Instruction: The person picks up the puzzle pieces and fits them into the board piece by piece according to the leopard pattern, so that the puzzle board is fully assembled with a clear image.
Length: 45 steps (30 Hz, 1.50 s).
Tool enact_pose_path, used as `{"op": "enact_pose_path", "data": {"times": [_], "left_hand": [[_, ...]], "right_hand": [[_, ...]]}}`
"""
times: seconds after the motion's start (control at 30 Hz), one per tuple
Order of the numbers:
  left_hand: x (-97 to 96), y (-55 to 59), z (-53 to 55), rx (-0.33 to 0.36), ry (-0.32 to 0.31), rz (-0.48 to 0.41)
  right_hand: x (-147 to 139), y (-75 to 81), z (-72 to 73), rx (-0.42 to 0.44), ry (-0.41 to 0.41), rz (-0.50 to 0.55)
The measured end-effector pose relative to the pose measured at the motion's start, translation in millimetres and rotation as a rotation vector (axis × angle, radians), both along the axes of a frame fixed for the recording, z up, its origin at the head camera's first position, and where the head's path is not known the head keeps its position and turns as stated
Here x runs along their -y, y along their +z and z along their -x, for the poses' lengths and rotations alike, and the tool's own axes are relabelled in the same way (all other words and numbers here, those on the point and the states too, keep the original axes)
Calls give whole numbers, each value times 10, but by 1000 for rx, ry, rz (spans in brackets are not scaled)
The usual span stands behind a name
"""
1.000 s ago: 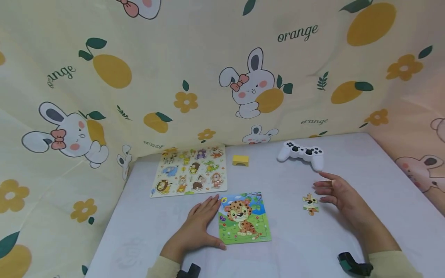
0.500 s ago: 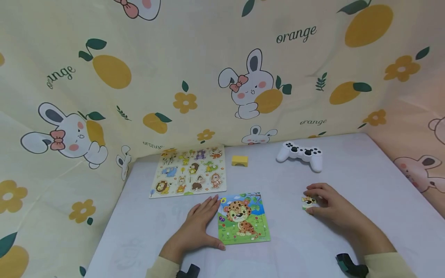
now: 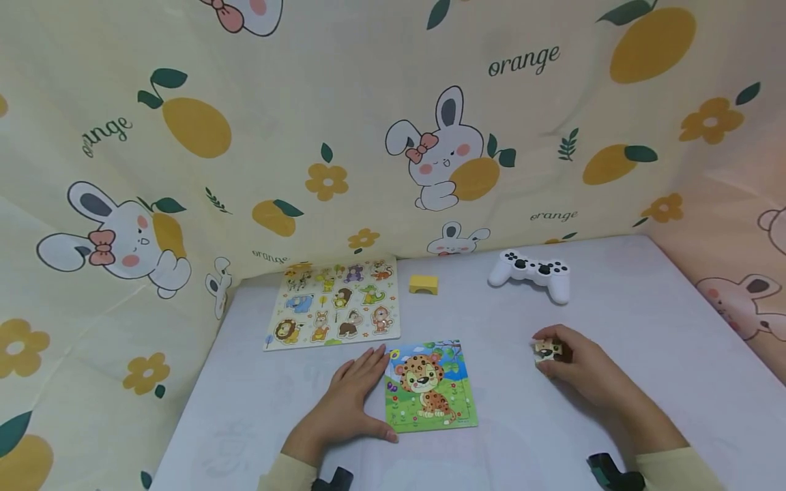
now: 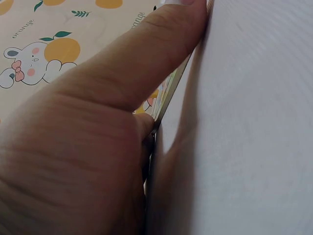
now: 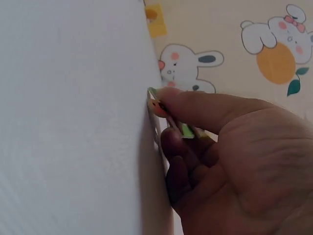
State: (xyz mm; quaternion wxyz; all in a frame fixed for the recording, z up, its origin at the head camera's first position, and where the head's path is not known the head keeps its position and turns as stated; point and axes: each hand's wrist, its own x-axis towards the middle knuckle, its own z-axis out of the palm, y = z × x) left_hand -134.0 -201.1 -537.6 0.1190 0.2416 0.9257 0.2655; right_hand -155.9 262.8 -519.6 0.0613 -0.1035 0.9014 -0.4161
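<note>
My left hand (image 3: 348,397) rests on the table with its fingers straight, at the left edge of a square leopard puzzle (image 3: 457,402). The thumb lies at the puzzle's lower left corner. To the right of it, my right hand (image 3: 583,361) pinches a small jigsaw piece (image 3: 546,350) between thumb and fingers. In the right wrist view the jigsaw piece shows an orange, spotted patch and a green part, tilted close over the white table. Its far side is hidden behind the fingers.
Behind the left hand lies a larger animal puzzle board (image 3: 332,318). A yellow arch block (image 3: 424,284) stands to its right. A white game controller (image 3: 531,270) lies at the back right. A printed curtain (image 3: 362,123) hangs along the table's back edge.
My right hand has moved left and down onto the jigsaw piece, pinched it and tilted it up. The left hand has stayed beside the leopard puzzle.
</note>
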Motion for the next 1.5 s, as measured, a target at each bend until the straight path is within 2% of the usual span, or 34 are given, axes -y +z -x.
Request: {"op": "enact_pose_path", "data": {"times": [0.2, 0.3, 0.47, 0.63, 0.83, 1.17, 1.5], "left_hand": [[-1, 1, 1, -7, -2, 5], [-4, 2, -1, -7, -1, 8], [-4, -5, -4, -5, 2, 7], [-1, -16, -1, -5, -1, 9], [-3, 7, 3, -6, -1, 3], [-22, 42, -14, 8, 2, 5], [-11, 40, -10, 1, -4, 0]], "right_hand": [[77, 29, -29, 17, -90, 60], [124, 36, -33, 16, -93, 135], [239, 37, -39, 61, -85, 267], [420, 16, -58, 86, -87, 291], [685, 5, -112, 80, -54, 326], [1026, -17, -210, 147, -20, 450], [1301, -55, -192, 88, 74, 414]]}}
